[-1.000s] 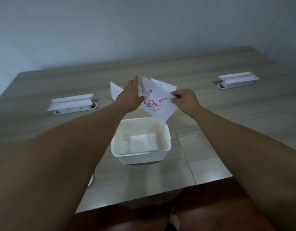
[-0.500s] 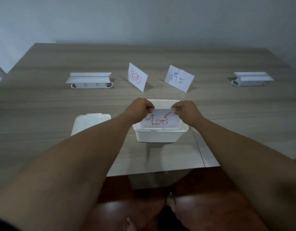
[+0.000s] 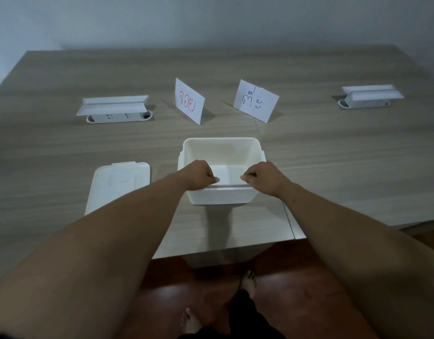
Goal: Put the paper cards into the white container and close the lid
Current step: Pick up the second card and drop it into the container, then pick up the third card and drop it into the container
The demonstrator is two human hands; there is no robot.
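Observation:
The open white container [image 3: 222,145] stands near the table's front edge. My left hand [image 3: 200,176] and my right hand [image 3: 264,177] each pinch one end of a paper card [image 3: 229,185], now sunk inside the container along its near wall with only its top edge showing. Another white sheet lies on the container's floor. The lid [image 3: 118,185] lies flat on the table to the container's left. Two folded cards stand behind the container: one with red writing [image 3: 189,101], one with blue writing [image 3: 256,100].
Two pop-up socket boxes with raised white flaps sit in the wooden table, one at the left [image 3: 115,110] and one at the far right [image 3: 369,96]. The table's front edge [image 3: 223,249] is close to me, with my bare feet on the dark floor below.
Both hands brought the red-lettered card from above the container down into it. Its written face, visible half a second ago, has dropped behind the near wall.

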